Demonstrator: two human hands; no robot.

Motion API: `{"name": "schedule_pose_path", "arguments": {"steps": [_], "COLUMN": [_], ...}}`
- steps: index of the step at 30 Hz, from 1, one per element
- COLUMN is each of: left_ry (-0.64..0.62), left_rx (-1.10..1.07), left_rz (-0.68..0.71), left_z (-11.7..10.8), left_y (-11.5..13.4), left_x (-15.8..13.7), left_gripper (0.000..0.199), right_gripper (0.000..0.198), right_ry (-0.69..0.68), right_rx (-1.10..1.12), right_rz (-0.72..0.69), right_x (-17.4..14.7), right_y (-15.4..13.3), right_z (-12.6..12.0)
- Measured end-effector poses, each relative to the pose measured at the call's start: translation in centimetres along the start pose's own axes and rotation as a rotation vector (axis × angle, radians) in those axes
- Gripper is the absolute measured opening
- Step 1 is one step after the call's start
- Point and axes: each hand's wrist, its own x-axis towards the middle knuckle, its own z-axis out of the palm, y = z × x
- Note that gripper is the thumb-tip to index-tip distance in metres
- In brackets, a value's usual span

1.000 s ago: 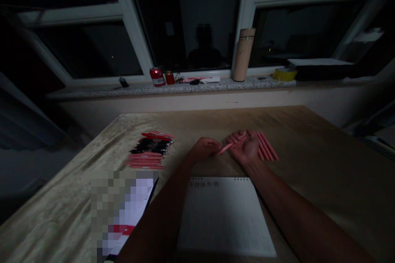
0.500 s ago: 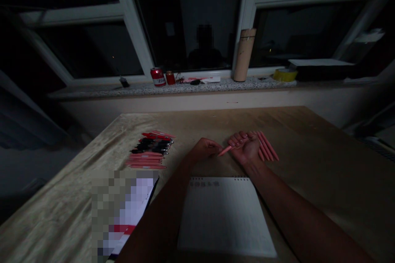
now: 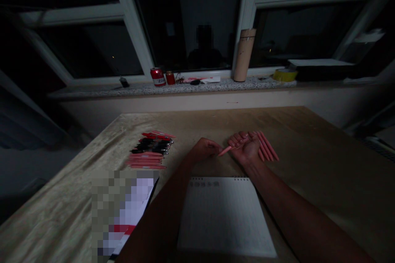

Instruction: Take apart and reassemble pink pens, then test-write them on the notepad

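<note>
My right hand (image 3: 245, 147), palm turned up, has its fingers curled around a pink pen (image 3: 225, 151). The pen's narrow end points left and down, toward my left hand (image 3: 205, 149). My left fingers are pinched together beside that end; whatever is between them is too small and dark to make out. Several pink pens (image 3: 269, 146) lie side by side on the table just right of my right hand, partly hidden by it. A spiral notebook (image 3: 226, 218) with faint marks along its top lies open below both hands.
To the left lie several red pens (image 3: 151, 135), black pens (image 3: 151, 146) and more pink pens (image 3: 146, 160). A partly blurred tablet-like screen (image 3: 138, 197) is beside my left forearm. On the sill stand a red can (image 3: 158, 77), a tall cylinder (image 3: 245, 55) and yellow tape (image 3: 284, 75).
</note>
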Motion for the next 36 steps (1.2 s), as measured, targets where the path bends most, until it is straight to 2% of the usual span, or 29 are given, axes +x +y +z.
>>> {"name": "schedule_pose_path", "arguments": {"steps": [13,22,36], "left_ry": [0.01,0.012,0.011], "left_rx": [0.014,0.009,0.019], "left_rz": [0.008,-0.003,-0.003], "left_z": [0.05,0.18,0.16], "left_y": [0.33,0.48,0.56], "left_x": [-0.18,-0.2,-0.22], "left_gripper": [0.039,0.038,0.038], "right_gripper": [0.03,0.022,0.028], "right_ry": [0.03,0.006,0.026], "right_rx": [-0.062,-0.01,-0.063], "right_rz": [-0.004,0.018,0.002], "right_x": [-0.02,-0.09,-0.09], "right_y": [-0.01,-0.02,0.03], "right_z": [-0.01,0.14,0.15]}}
